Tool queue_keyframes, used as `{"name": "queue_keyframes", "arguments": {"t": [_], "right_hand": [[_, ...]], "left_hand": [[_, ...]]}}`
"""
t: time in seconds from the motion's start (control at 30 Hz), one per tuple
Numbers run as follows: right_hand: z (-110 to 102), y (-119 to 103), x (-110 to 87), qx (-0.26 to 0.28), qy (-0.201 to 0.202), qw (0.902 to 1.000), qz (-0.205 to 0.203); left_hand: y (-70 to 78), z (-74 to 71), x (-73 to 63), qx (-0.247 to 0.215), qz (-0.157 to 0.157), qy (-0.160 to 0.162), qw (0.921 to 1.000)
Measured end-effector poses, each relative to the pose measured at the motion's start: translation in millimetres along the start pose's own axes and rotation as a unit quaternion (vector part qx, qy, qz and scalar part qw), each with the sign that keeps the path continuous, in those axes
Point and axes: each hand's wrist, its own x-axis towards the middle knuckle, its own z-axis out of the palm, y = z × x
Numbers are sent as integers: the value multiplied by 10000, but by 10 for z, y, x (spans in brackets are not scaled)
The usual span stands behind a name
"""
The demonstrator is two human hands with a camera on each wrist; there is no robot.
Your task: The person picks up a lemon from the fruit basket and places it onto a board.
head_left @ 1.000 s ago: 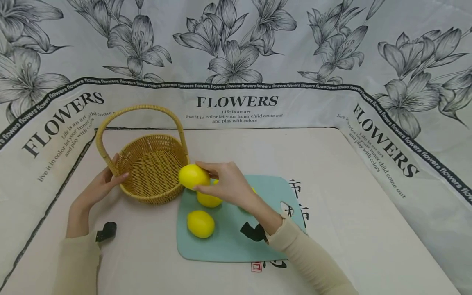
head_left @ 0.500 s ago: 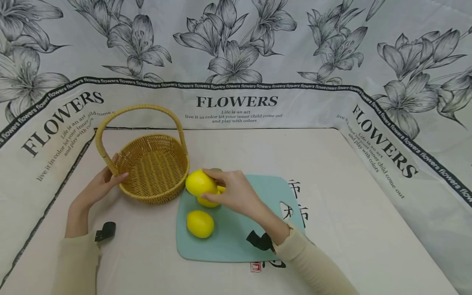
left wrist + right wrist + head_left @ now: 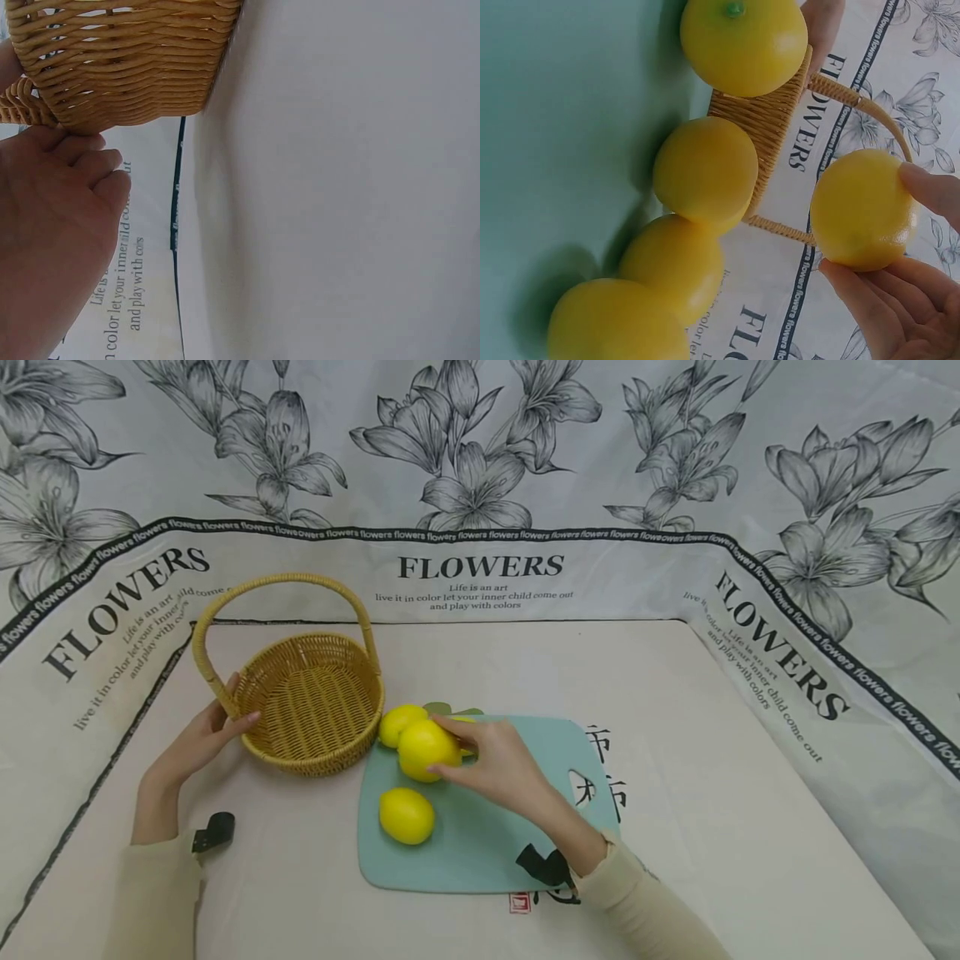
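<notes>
My left hand [image 3: 201, 735] grips the rim of a wicker basket [image 3: 315, 760] near the handle's base, thumb over the inside; the left wrist view shows curled fingers against the basket wall [image 3: 135, 67]. My right hand [image 3: 498, 760] pinches a lemon [image 3: 427, 750] between thumb and fingers. In the right wrist view, this held lemon [image 3: 864, 210] hangs apart from the others. One lemon [image 3: 407, 816] lies at the front left of a pale green cutting board [image 3: 480, 852]; another lemon [image 3: 401, 727] sits at its back left corner. More lemons are partly hidden behind my right hand.
Green leaves [image 3: 437, 707] show behind the board's back edge. The basket's arched handle [image 3: 288, 578] stands up on the left, and its bowl holds nothing visible. A flower-printed cloth [image 3: 480, 468] rises behind and beside the white tabletop [image 3: 712, 827].
My right hand has carried the lemon right and towards me, away from the basket rim. The lemon at the board's back left corner has come into sight. My left hand keeps its grip.
</notes>
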Motion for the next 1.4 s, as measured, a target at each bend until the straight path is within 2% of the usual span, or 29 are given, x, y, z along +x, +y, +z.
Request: {"name": "queue_keyframes", "arguments": {"t": [0.47, 0.73, 0.97, 1.13, 1.4], "right_hand": [[60, 163, -267, -59, 72, 9995, 315], [52, 196, -377, -272, 39, 9987, 421], [58, 250, -509, -306, -212, 9972, 647], [74, 304, -566, -237, -418, 9969, 624], [118, 373, -617, -427, -696, 9947, 620]], "left_hand": [[-10, 2, 4, 15, 30, 29, 10000], [3, 10, -13, 19, 99, 62, 9999], [25, 5, -25, 77, 90, 62, 9999], [30, 2, -40, 53, 67, 49, 10000], [29, 9, -38, 1, 92, 22, 10000]]}}
